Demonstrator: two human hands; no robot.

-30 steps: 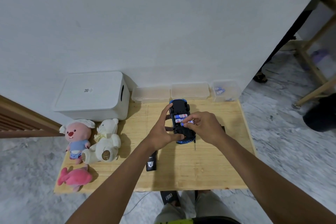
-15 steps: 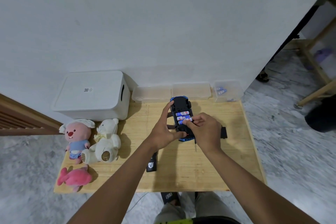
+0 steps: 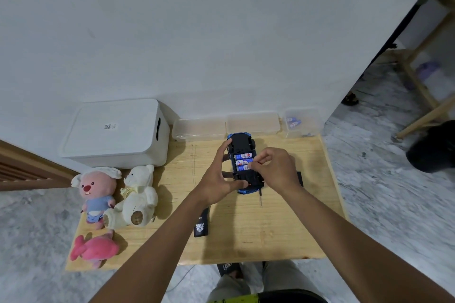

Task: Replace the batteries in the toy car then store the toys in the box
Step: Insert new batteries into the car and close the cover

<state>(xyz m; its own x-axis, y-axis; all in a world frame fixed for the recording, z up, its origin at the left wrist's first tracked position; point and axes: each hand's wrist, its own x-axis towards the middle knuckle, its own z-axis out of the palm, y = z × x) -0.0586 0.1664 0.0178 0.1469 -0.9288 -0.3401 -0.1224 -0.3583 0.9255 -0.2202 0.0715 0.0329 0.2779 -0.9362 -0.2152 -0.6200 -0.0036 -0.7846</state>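
The right hand had its fingers pinched narrow on the nearest of three batteries seated side by side in the open compartment of the toy car. The left hand held the car from its left side, index finger spread along the far-left edge and thumb pressed against the near end. The car lay upside down, black underside up, blue body showing at both ends, at the far centre of the desk.

A thin screwdriver lay just near of the car. A small black cover lay on the desk, partly hidden behind the right wrist. A black remote lay near the left forearm.

Clear plastic containers stood along the far edge of the desk; the rightmost held small blue-and-white items. The white box, lid on, stood at the far left. Near of it sat a pink plush and a white teddy bear, with a pink fish plush at the near-left corner.
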